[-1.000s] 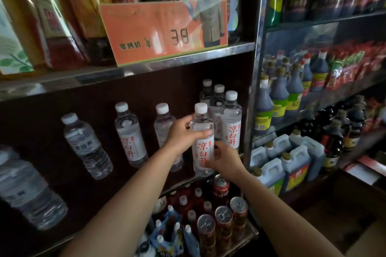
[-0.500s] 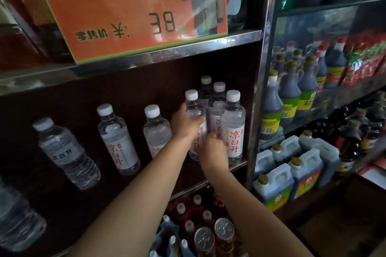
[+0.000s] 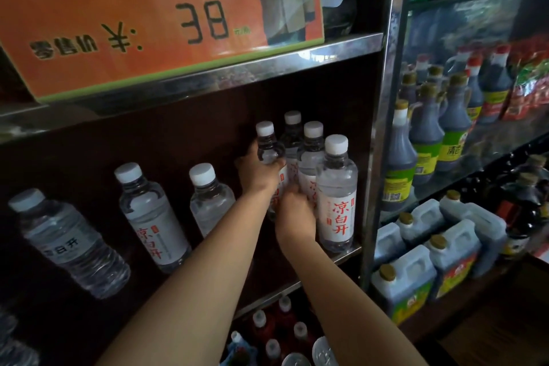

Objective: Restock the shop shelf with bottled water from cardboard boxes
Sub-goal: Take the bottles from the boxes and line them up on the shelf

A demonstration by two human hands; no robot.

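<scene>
A clear water bottle (image 3: 268, 147) with a white cap and red characters on its label stands deep on the dark middle shelf (image 3: 341, 257). My left hand (image 3: 256, 171) grips its upper body. My right hand (image 3: 294, 211) wraps around its lower part, hiding the base. Directly to its right stand three like bottles in a tight cluster, the front one (image 3: 337, 196) nearest the shelf edge. Three more water bottles (image 3: 154, 217) stand apart along the shelf to the left.
An orange price card (image 3: 154, 18) leans on the steel shelf above. A steel upright (image 3: 383, 116) bounds the bay on the right; beyond it are dark sauce bottles (image 3: 427, 128) and jugs (image 3: 451, 252). Drinks with white caps (image 3: 279, 324) fill the shelf below.
Both hands have carried the bottle from the shelf front back into the bay, beside the cluster on the right. The view has moved closer to the shelf.
</scene>
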